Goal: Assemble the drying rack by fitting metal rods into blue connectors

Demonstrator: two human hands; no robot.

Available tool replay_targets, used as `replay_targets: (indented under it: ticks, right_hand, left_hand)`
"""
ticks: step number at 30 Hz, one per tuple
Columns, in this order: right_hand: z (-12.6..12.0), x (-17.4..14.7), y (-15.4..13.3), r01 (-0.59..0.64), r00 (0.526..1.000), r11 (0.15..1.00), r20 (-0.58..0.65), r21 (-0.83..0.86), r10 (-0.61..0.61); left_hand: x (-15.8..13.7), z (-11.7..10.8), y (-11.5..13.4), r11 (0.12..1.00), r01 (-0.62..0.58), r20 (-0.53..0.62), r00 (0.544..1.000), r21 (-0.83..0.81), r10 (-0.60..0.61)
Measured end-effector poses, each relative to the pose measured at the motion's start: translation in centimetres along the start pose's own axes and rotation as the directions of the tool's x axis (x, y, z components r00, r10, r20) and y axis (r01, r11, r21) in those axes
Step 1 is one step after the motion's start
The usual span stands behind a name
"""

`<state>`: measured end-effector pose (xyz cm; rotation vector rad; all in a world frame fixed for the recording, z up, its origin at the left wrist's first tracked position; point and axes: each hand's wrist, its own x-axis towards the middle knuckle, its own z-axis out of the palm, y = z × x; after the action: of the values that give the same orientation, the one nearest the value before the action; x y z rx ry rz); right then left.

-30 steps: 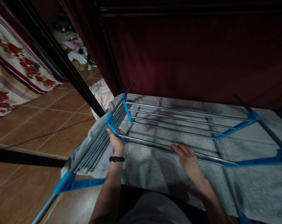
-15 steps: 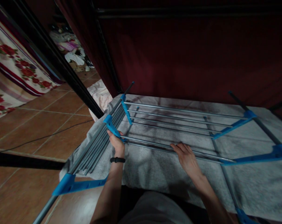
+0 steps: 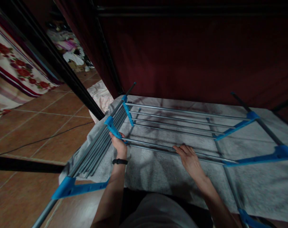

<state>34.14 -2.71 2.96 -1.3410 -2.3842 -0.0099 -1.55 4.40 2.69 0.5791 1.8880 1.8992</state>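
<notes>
A rack of grey metal tubes and blue plastic brackets lies across grey cloth. My left hand (image 3: 118, 145) is wrapped round the end of a blue bracket (image 3: 113, 128), where a crosswise rod meets it; part of its grip is hidden. On the front pair of crosswise rods, my right hand (image 3: 187, 156) curls its fingers over a metal rod (image 3: 153, 145). That rod runs to a long blue bracket (image 3: 255, 161) on the right. Several more rods (image 3: 172, 110) span the rack farther back. Loose grey tubes (image 3: 103, 148) lie side by side left of my left hand.
Grey cloth (image 3: 158, 177) covers the surface under the rack. A dark red curtain (image 3: 182, 63) hangs behind it. Black frame posts (image 3: 70, 79) stand at left, over a tiled floor (image 3: 55, 126) with a thin cable (image 3: 46, 138). Piled clothes (image 3: 74, 57) lie farther back.
The whole view has shifted very slightly, so things sit a little farther left. Both hands keep the same hold on the rack.
</notes>
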Motion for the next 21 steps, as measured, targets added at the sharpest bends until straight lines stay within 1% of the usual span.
replay_targets:
  ticks: [5,12,15,21]
  right_hand:
    - [0.04,-0.05,0.16,0.008,1.0,1.0,-0.006,0.009,-0.008]
    - [0.39,-0.22,0.09,0.0,1.0,1.0,0.009,-0.003,0.0]
    - [0.5,-0.2,0.1,-0.002,1.0,1.0,0.008,-0.006,0.002]
    - [0.46,-0.02,0.42,0.013,1.0,1.0,0.011,0.02,-0.013]
  left_hand:
    - [0.13,-0.09,-0.17,1.0,-0.023,0.022,0.999,0.011,0.023]
    - [0.34,-0.23,-0.51,0.997,-0.063,0.006,0.998,0.036,0.063]
    - [0.41,-0.29,-0.66,0.997,-0.07,0.018,0.997,0.045,0.069]
    - [0.71,-0.24,-0.98,0.997,-0.051,-0.007,0.999,0.049,0.052]
